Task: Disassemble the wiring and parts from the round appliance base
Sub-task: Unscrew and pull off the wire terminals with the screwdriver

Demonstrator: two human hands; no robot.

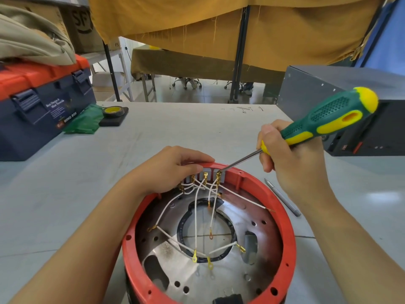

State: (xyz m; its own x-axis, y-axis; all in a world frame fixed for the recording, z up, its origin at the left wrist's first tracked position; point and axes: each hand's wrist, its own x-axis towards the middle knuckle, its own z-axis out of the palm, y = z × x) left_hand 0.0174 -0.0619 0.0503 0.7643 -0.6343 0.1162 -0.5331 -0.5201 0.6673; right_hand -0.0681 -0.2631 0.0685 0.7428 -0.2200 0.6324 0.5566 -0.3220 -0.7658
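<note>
The round appliance base [287,240] has a red rim and a shiny metal floor with a central opening, and lies upturned on the table in front of me. Several white wires [198,218] with gold ring terminals fan out from a white terminal block [208,175] on the far inner wall. My left hand [168,170] grips the far rim and the terminal block there. My right hand [289,163] holds a green and yellow screwdriver [328,119], its metal tip touching the rightmost gold terminal on the block.
A grey pen-like tool [282,197] lies on the table right of the base. A blue and orange toolbox [41,106] stands at the left, with green cloth and a tape roll [114,111] beside it. A dark grey box [350,102] sits at the right.
</note>
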